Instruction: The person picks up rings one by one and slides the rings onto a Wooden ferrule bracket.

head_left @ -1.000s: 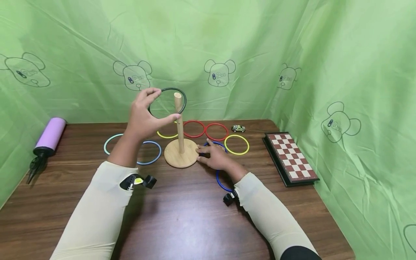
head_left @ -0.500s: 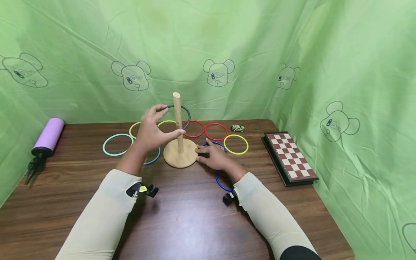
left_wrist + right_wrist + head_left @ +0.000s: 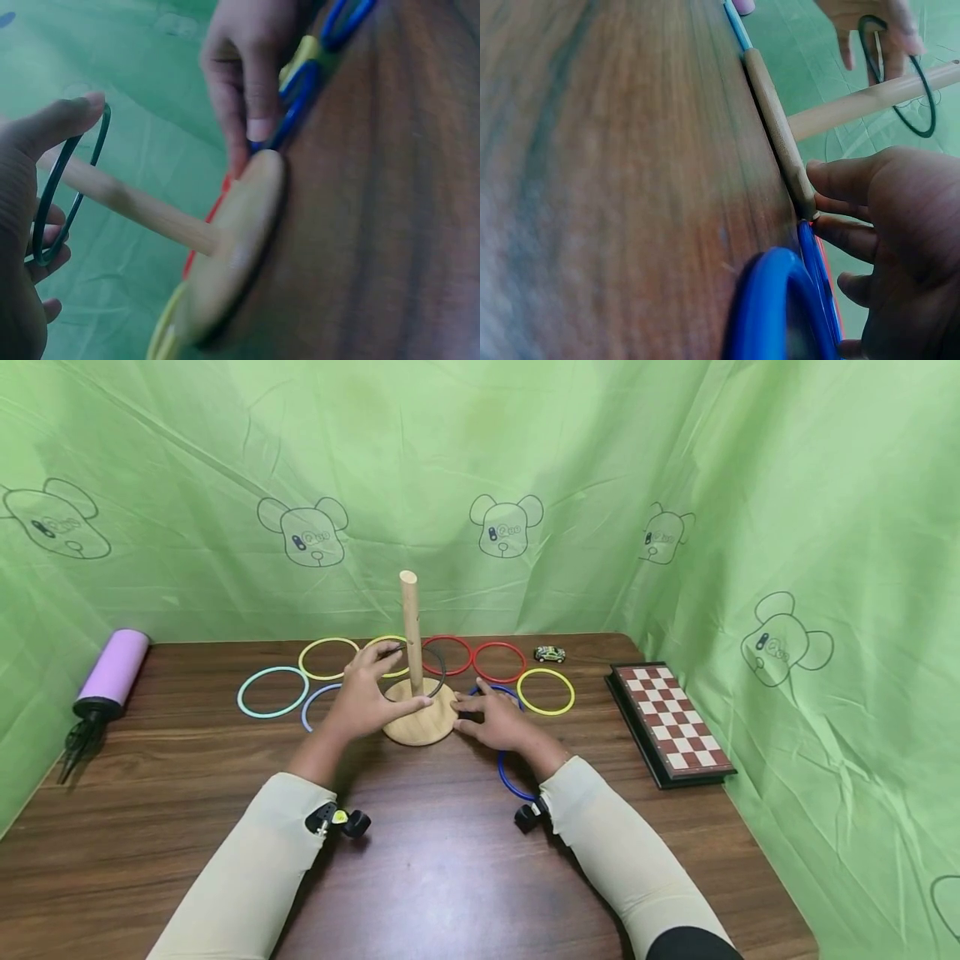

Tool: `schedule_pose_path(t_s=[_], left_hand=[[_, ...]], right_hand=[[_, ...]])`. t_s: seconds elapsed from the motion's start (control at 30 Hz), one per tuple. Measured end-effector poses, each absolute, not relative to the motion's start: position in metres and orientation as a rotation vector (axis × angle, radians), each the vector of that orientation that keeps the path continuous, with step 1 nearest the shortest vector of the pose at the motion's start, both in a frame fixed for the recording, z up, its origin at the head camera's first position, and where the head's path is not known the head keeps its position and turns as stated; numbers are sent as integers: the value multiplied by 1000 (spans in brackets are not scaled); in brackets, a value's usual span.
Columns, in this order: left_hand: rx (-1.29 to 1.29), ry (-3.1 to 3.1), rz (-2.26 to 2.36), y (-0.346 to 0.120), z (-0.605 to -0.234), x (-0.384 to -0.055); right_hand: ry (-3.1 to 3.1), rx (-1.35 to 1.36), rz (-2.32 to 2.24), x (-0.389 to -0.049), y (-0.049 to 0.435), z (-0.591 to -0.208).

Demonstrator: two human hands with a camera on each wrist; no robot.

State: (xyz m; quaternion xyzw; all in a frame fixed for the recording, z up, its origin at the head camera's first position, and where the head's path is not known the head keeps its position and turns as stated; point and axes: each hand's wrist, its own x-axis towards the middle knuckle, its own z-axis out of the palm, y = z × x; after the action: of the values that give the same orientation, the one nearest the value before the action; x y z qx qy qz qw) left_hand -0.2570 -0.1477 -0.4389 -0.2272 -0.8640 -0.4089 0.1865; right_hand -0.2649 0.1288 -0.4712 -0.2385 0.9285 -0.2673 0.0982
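Ring (image 3: 932, 116) circles post (image 3: 412, 627) above base (image 3: 417, 732). Your left hand (image 3: 366, 696) grips it; your right hand's (image 3: 498, 720) fingers, unclenched, touch base edge. Lower ring level, centred on post; press base steady; let go once ring lies flat.

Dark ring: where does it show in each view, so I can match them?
Head: dark ring just left of centre, around the wooden post.
Left wrist: dark ring at left, held by the left hand.
Right wrist: dark ring at upper right.
Shared landmark: wooden post, through the ring each time.
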Motion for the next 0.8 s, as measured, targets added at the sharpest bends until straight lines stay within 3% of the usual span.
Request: schedule_pose_path(t_s=[0.8], left_hand=[[-602,-2669,-1037,-141,-483,-255]], right_hand=[[2787,-634,-825,-265,128,-474]])
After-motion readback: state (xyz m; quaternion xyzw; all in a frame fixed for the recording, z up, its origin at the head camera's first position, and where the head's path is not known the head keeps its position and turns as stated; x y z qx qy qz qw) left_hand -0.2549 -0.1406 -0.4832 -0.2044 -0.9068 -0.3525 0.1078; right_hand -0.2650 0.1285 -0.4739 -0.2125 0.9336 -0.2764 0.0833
